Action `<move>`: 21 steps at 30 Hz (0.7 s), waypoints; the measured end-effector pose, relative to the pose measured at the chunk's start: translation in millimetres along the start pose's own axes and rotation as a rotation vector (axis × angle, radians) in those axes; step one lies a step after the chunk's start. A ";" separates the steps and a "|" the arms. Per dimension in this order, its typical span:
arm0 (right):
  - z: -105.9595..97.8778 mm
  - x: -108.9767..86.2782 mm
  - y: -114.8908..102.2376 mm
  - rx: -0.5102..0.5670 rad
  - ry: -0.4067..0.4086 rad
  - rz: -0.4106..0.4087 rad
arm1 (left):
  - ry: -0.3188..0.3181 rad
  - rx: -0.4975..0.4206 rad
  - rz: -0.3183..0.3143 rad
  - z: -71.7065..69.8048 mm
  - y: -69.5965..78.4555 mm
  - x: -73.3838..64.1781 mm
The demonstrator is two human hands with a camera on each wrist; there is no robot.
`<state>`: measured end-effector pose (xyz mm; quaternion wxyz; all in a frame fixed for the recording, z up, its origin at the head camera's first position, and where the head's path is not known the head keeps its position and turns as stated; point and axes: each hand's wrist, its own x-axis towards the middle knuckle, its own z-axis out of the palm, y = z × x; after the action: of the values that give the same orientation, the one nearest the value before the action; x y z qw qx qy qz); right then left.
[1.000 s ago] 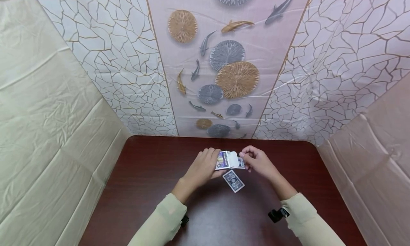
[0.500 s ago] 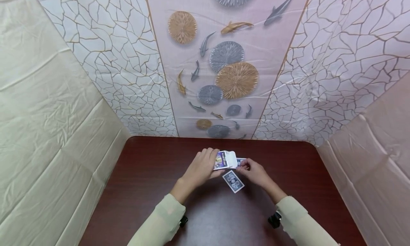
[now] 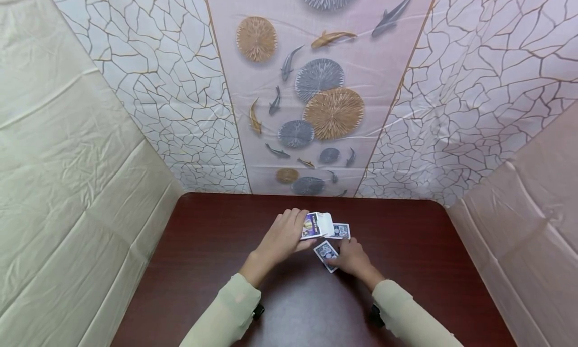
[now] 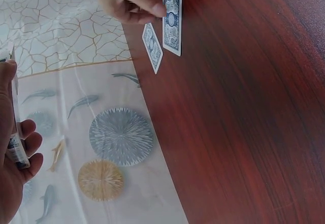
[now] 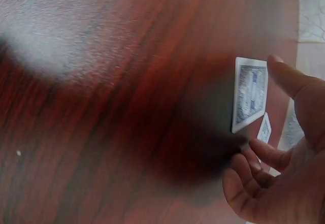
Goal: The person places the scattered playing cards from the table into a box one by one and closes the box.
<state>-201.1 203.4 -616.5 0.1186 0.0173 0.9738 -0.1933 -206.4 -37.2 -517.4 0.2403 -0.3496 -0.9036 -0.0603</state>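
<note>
My left hand (image 3: 281,236) grips a card box (image 3: 311,225) with a purple picture, its white flap hanging toward the right. In the left wrist view, the fingers wrap the box at the left edge. A blue-backed playing card (image 3: 341,230) lies on the table just right of the flap, which overlaps it in the head view. Another playing card (image 3: 324,250) lies slanted nearer the body. My right hand (image 3: 354,259) is over this nearer card's right side. In the right wrist view, thumb and forefinger are spread apart beside the card (image 5: 250,94), with nothing pinched between them.
The dark red wooden table (image 3: 217,211) has rounded far corners. A patterned cloth (image 3: 307,136) with fish and round motifs hangs behind it. Pale cloth walls (image 3: 90,226) stand on both sides.
My right hand has left the farther card, now more exposed beside the flap, and moved toward the body over the nearer card. The left hand and card box have barely shifted.
</note>
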 end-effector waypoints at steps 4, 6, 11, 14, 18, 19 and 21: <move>4.7 -2.2 -2.7 -0.058 0.013 0.026 | 0.002 -0.003 0.000 -0.3 0.0 0.2; 6.6 -2.2 -3.3 -0.073 0.014 0.032 | -0.008 -0.011 -0.004 0.0 -0.1 0.4; 8.8 -1.1 -3.8 -0.074 0.012 0.041 | -0.037 -0.031 -0.022 0.2 0.1 -0.1; 7.9 -1.3 -6.3 -0.063 0.010 0.049 | -0.031 -0.037 -0.026 0.9 0.1 -1.1; 6.4 -1.4 -9.1 -0.033 0.018 0.045 | -0.012 -0.032 -0.020 1.5 -0.3 -2.1; 6.5 -1.4 -9.0 -0.020 0.024 0.034 | -0.007 -0.031 -0.019 1.5 -0.4 -2.3; 6.8 -1.8 -7.7 0.028 0.036 -0.006 | -0.005 -0.024 -0.017 1.0 -0.4 -2.5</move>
<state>-198.4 193.8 -619.3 0.1003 0.0193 0.9730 -0.2071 -205.5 -38.7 -519.5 0.2333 -0.3450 -0.9063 -0.0720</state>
